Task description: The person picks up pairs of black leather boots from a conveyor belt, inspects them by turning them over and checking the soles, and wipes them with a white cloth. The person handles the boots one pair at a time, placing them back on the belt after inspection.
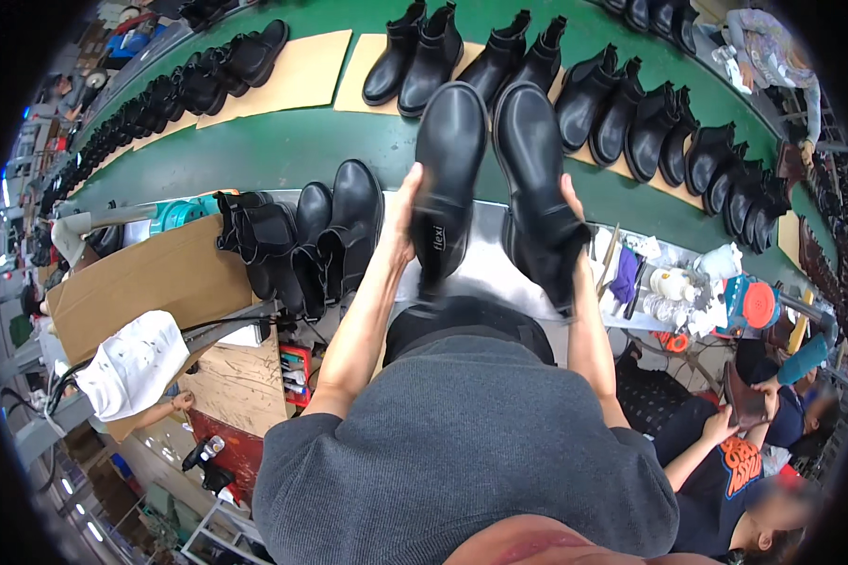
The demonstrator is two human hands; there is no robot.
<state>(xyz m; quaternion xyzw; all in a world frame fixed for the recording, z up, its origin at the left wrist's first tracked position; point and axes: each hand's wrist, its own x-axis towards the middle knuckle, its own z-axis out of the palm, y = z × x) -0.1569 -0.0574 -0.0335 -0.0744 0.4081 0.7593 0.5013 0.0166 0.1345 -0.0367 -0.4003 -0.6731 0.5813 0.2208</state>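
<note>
Boots point(450, 141), a blk pair, are held up side by side over the near edge of the green table point(254, 155), toes pointed away from the body, w/ a narrow gap btwn. Left one is gripped along its outer side by the L hand point(405, 212); the other likewise by the R hand point(574, 202), so both hands are full. Shafts are a bit blurred.

Ahead, a row of blk ankle boots point(582, 99) is set out, partly on cardboard sheets point(301, 71); further L, blk shoes point(198, 85) are lined up. Nearer L, a few more boots point(356, 212) are grouped beside a big cardboard piece point(146, 287), w/ a white cloth point(139, 363) draped nr it.

To the R, a purple cloth point(624, 275) and a teal-and-red machine point(756, 306) are seen nr each other. Lower R, a brown boot point(746, 400) is held by a co-worker point(702, 471).
</note>
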